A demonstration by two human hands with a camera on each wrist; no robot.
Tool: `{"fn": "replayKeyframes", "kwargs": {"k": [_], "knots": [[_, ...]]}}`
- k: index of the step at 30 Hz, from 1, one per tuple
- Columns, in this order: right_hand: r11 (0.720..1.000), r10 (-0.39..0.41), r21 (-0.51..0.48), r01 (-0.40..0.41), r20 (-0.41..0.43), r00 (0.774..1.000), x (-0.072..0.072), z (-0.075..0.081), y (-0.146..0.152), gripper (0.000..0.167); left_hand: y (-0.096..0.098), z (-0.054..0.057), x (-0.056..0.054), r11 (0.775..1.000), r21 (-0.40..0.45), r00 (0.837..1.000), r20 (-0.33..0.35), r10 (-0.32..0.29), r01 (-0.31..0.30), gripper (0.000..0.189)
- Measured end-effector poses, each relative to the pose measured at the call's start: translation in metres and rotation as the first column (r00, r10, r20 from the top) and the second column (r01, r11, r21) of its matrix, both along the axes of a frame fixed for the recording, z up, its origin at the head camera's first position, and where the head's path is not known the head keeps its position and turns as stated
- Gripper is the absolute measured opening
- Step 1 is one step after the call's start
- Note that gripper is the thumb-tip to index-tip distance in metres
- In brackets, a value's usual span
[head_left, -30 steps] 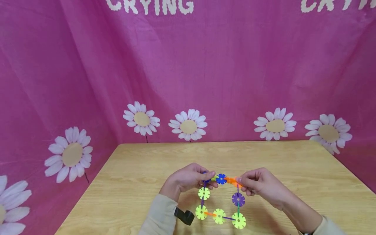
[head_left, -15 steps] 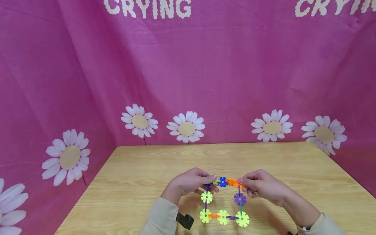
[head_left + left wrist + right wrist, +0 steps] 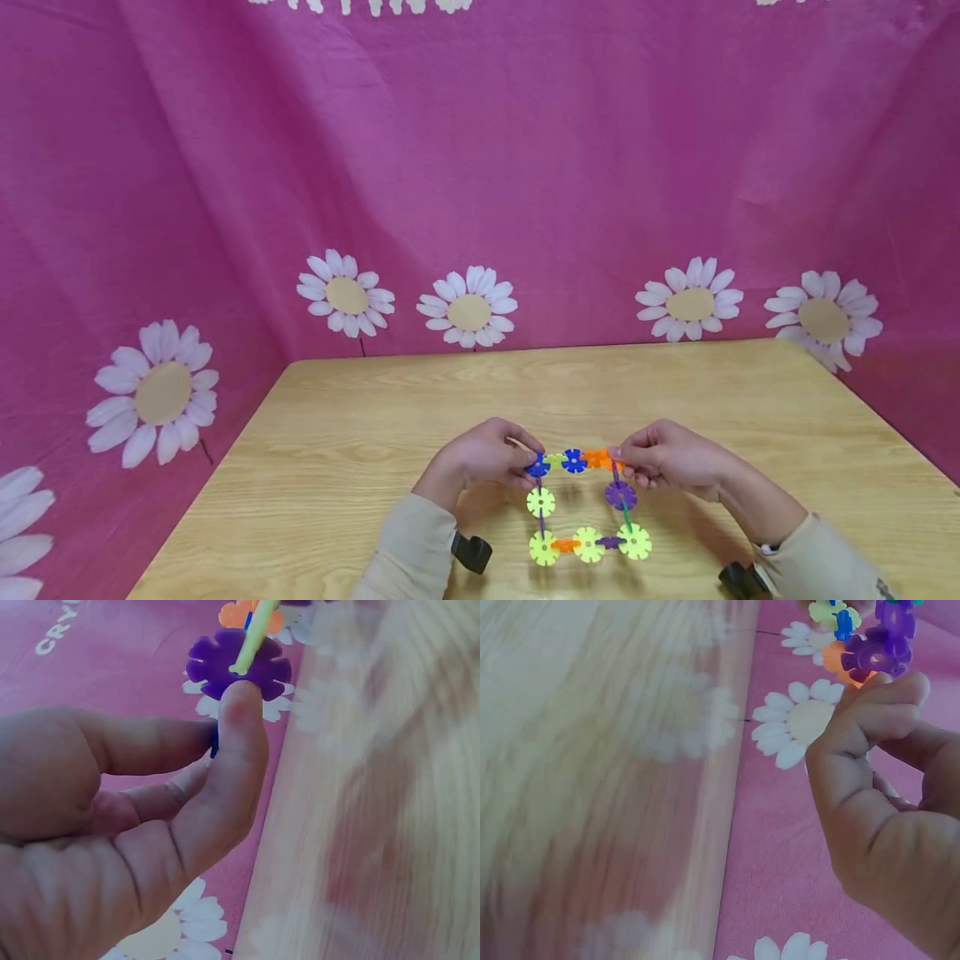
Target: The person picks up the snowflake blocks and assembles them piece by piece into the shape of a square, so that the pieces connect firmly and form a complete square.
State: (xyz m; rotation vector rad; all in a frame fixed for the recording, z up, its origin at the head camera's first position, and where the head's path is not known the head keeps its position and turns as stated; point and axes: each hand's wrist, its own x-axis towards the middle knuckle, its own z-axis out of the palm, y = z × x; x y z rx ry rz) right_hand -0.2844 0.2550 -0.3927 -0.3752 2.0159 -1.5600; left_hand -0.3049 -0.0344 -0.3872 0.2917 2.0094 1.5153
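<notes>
A square ring of notched plastic snowflake discs (image 3: 588, 544) hangs between my two hands, slightly above the table. Its discs are yellow-green, blue, orange, purple and green, slotted into each other edge to face. My left hand (image 3: 483, 454) pinches the blue disc (image 3: 537, 465) at the upper left corner with thumb and fingers. In the left wrist view, the thumb also lies against a disc that looks purple (image 3: 238, 666). At the upper right corner my right hand (image 3: 675, 458) pinches the ring by the orange disc (image 3: 607, 460), next to a purple disc (image 3: 621, 496).
The wooden table (image 3: 337, 467) spreads beneath the hands, its far edge meeting a pink cloth (image 3: 555, 167) printed with white daisies. Each wrist carries a black strapped-on device, such as the left one (image 3: 472, 553). Shadows of ring and hands fall on the table.
The ring has moved a little to the right in the head view. Its blue left corner disc now shows more fully beside the left thumb. Both hands keep hold, and the head view has tilted slightly.
</notes>
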Motion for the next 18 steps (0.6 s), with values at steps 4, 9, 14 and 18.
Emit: {"fn": "replayKeyframes", "kwargs": {"k": [4,9,14,18], "knots": [[0.999,-0.011,0.048,0.013,-0.031,0.999,0.001,-0.003,-0.003,0.035,0.003,-0.001,0.006,0.998,-0.058,0.999,-0.044,0.026,-0.028,0.009],[0.994,-0.03,0.103,0.033,-0.035,0.999,0.002,-0.009,-0.008,0.032,0.007,-0.008,0.012,0.993,-0.106,0.996,-0.079,0.052,-0.061,0.004],[0.992,-0.025,0.126,0.029,-0.03,0.999,0.005,-0.016,-0.012,0.03,0.01,-0.015,0.017,0.979,-0.19,0.992,-0.121,0.048,-0.071,0.005],[0.99,-0.018,0.142,0.026,-0.055,0.998,0.006,-0.021,-0.013,0.028,0.015,-0.018,0.02,0.956,-0.285,0.983,-0.185,0.016,-0.069,0.01]]}}
